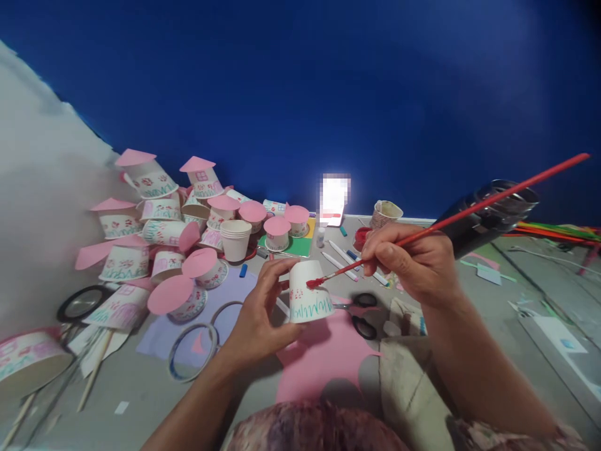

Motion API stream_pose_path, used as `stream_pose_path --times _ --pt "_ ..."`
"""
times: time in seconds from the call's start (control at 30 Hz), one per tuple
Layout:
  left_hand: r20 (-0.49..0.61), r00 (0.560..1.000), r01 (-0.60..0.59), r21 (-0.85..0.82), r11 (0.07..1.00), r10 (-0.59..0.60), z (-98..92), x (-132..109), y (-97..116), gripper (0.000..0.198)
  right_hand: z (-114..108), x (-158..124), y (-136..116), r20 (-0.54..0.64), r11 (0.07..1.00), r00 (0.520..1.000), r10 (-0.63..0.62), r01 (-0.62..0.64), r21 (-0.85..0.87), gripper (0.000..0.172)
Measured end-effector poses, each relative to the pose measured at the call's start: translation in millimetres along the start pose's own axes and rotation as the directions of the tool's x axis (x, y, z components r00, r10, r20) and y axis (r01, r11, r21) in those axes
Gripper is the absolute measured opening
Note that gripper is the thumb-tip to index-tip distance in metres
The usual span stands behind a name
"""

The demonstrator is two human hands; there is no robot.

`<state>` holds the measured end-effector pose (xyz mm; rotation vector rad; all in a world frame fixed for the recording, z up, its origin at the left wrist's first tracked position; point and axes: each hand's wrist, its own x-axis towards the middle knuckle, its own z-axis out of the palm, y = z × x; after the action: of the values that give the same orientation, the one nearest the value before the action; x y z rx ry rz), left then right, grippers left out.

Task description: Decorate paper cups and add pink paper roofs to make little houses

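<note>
My left hand [260, 316] grips a white paper cup [304, 275], turned upside down, between the thumb at its rim and the fingers behind. Green strokes run along the cup's lower edge, with small red marks above them. In my right hand [410, 260] is a long red paintbrush [488, 205], pinched near its lower end. Its red-loaded bristles touch the side of the cup. Under the cup lies a sheet of pink paper [319, 360] with round cut-outs, and black-handled scissors [361, 302] rest beside it.
Decorated cups with pink paper roofs [162, 294] are piled at the left. A stack of plain cups [235, 240], tape rolls [190, 360], markers [339, 266], a lit phone [332, 200], a red paint pot [361, 238] and a dark cylinder [483, 216] stand or lie around. A blue wall [282, 94] rises behind.
</note>
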<state>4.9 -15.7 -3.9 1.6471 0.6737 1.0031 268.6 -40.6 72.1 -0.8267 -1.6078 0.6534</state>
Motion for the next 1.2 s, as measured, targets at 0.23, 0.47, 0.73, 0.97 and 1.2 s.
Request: stream_pose_path --times 0.23,0.47,0.73,0.97,1.2 --pt "-0.018 1.0 -0.001 -0.038 0.999 0.001 2.2 1.5 -0.6 0.081 -4.3 0.6 -1.5 0.008 1.0 1.0 0.002 -0.002 0.018 0.02" --pt "-0.017 1.0 -0.007 -0.064 0.998 0.006 3.2 2.3 1.6 0.079 -3.6 0.5 -0.7 -0.036 1.0 0.999 -0.012 0.013 0.024 0.022" --pt "0.005 1.0 -0.017 -0.067 0.998 0.018 1.5 0.7 -3.3 0.084 -5.1 -2.0 0.9 -0.092 1.0 0.996 -0.01 0.007 -0.029 0.02" --pt "-0.01 1.0 -0.03 -0.043 0.999 0.03 2.4 1.7 -1.2 0.082 -5.0 -3.7 2.4 -0.035 1.0 0.999 0.0 -0.001 -0.017 0.021" --pt "0.003 0.999 -0.052 -0.013 0.999 0.052 2.1 2.3 1.1 0.079 -0.4 -3.9 1.4 -0.11 1.0 0.994 -0.013 0.01 -0.02 0.023"
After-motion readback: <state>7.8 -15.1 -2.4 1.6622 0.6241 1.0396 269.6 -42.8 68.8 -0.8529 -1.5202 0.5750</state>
